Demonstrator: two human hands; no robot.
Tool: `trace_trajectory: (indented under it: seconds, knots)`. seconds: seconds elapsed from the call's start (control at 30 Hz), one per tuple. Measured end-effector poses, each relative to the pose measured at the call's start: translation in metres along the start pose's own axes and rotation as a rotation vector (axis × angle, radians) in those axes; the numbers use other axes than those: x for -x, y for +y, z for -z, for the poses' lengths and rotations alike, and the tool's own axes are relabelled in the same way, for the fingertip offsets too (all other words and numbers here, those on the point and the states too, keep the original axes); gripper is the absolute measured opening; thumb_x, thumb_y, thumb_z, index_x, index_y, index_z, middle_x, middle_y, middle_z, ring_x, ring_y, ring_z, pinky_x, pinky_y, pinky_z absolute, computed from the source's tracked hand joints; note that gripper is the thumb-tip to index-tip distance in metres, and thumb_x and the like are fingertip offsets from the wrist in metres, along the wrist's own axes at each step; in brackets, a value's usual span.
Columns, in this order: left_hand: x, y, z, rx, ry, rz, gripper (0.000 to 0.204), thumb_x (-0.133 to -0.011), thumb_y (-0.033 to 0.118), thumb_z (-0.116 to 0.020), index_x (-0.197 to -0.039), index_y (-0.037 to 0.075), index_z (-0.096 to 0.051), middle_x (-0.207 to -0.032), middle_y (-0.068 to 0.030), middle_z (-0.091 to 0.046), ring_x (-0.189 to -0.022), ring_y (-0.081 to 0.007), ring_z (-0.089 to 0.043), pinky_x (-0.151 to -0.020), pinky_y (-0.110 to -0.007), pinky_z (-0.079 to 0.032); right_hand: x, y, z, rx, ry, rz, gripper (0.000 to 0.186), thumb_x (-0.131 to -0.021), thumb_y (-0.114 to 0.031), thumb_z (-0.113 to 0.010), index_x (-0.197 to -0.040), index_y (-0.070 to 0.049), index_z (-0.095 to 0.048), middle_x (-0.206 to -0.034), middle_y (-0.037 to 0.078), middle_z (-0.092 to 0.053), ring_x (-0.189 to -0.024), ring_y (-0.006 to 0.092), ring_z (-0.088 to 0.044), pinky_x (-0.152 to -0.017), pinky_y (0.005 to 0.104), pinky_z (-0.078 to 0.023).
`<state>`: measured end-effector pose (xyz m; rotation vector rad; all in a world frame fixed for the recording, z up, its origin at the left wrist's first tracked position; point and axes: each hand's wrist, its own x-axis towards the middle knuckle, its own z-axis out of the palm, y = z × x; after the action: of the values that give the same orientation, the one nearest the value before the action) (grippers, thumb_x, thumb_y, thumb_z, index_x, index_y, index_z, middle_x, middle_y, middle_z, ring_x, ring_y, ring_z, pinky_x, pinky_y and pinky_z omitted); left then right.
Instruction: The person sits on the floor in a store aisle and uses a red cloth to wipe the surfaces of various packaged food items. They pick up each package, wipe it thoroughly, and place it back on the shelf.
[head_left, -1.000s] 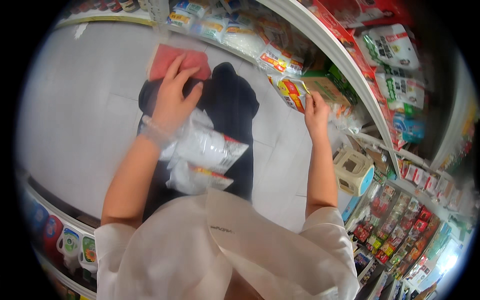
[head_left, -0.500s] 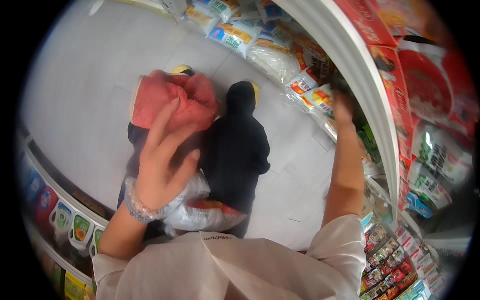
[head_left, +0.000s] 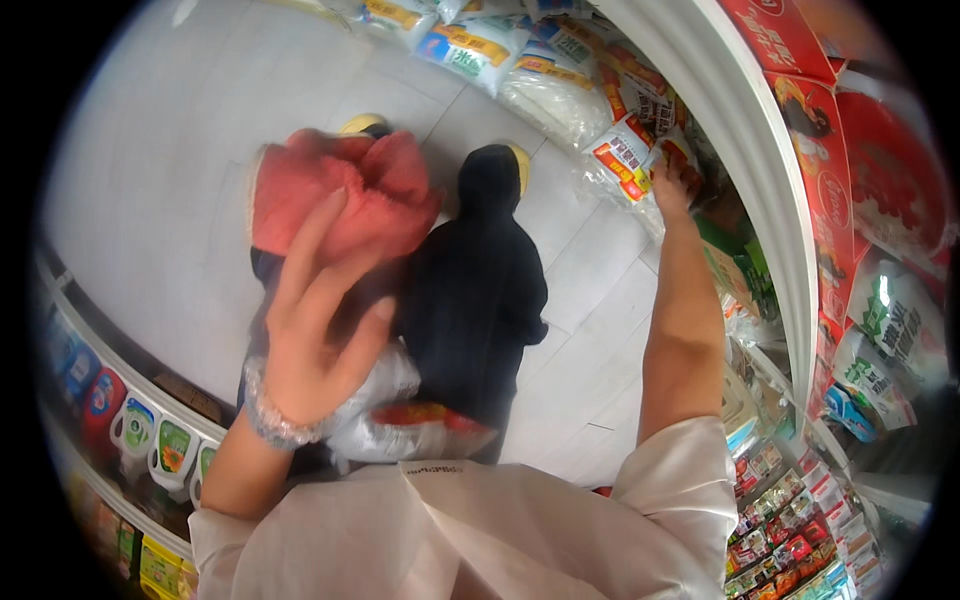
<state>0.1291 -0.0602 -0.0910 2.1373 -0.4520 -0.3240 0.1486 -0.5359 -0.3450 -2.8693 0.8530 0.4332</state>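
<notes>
My left hand (head_left: 315,325), with a beaded bracelet at its wrist, stretches its fingers over a fluffy red towel (head_left: 320,200). The towel hangs at the fingertips in front of my legs, though the exact grip is hidden. Against my front, beside the left wrist, is a grey-white plastic bag with red on it (head_left: 415,430). Out at the right, my right hand (head_left: 676,185) reaches to the low shelf, its fingers curled over a small white, red and orange packet (head_left: 680,152). Next to it a similar white and orange packet (head_left: 622,160) lies tilted on clear-wrapped bags.
Large blue and white bags (head_left: 470,55) line the far right edge of the floor. A curved white shelf edge (head_left: 770,130) rises beside my right arm, with red boxes above. Detergent bottles (head_left: 172,450) stand on a left shelf. Small packets (head_left: 790,540) fill a rack at lower right.
My right hand has shifted slightly away from me among the packets, and its fingers show more clearly. The left hand and towel have moved only a little; the whole view has turned slightly.
</notes>
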Motion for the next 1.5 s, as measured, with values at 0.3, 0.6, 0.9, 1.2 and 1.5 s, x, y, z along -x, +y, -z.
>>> trace_trajectory:
  seconds: [0.3, 0.6, 0.9, 1.2, 1.5]
  knots:
    - [0.019, -0.014, -0.004, 0.081, 0.253, -0.107, 0.028, -0.068, 0.002, -0.060, -0.096, 0.000, -0.057, -0.117, -0.0200, -0.045, -0.105, -0.0308, -0.048, -0.088, -0.032, -0.037, 0.227, -0.133, 0.115, -1.302, 0.143, 0.208, 0.035, -0.088, -0.022, -0.040, -0.109, 0.004, -0.048, -0.097, 0.011, -0.057, -0.085, 0.0150, -0.056, -0.080, 0.0293, -0.042]
    - [0.038, -0.021, 0.009, 0.635, 0.375, 0.045, 0.024, -0.078, 0.007, -0.054, -0.100, -0.001, -0.056, -0.105, -0.0065, -0.052, -0.095, -0.0122, -0.049, -0.082, -0.023, -0.039, 0.411, -0.182, 0.143, -0.701, 0.069, 0.632, 0.037, -0.066, -0.016, -0.063, -0.099, -0.001, -0.055, -0.088, 0.010, -0.057, -0.081, 0.0259, -0.052, -0.072, 0.0323, -0.042]
    - [0.093, -0.008, 0.088, 1.056, 0.770, 0.042, 0.025, -0.081, 0.006, -0.046, -0.103, -0.005, -0.050, -0.109, -0.0155, -0.050, -0.101, -0.0227, -0.049, -0.089, -0.036, -0.037, 0.420, -0.208, 0.149, -0.613, -0.118, 0.532, 0.029, -0.072, -0.021, -0.061, -0.091, 0.000, -0.059, -0.072, 0.008, -0.055, -0.068, 0.0223, -0.052, -0.062, 0.0314, -0.041]
    - [0.148, 0.020, 0.113, 0.802, 0.686, 0.251, 0.020, -0.082, 0.011, -0.050, -0.096, -0.002, -0.056, -0.086, -0.0069, -0.058, -0.081, -0.0135, -0.054, -0.072, -0.025, -0.043, 0.451, -0.211, 0.182, -1.205, -0.095, 0.341, 0.017, -0.080, -0.013, -0.055, -0.075, 0.002, -0.057, -0.061, 0.002, -0.050, -0.059, 0.0073, -0.042, -0.055, 0.0216, -0.036]
    - [0.146, 0.044, 0.077, 1.641, -0.441, 0.169, 0.064, -0.084, 0.052, -0.032, -0.113, -0.004, -0.043, -0.096, -0.0108, -0.054, -0.088, -0.0214, -0.053, -0.077, -0.030, -0.043, 0.473, -0.253, 0.234, -0.249, 0.988, 1.229, 0.021, -0.062, -0.012, -0.060, -0.083, -0.010, -0.062, -0.069, -0.002, -0.048, -0.063, 0.0142, -0.046, -0.068, 0.0320, -0.041]
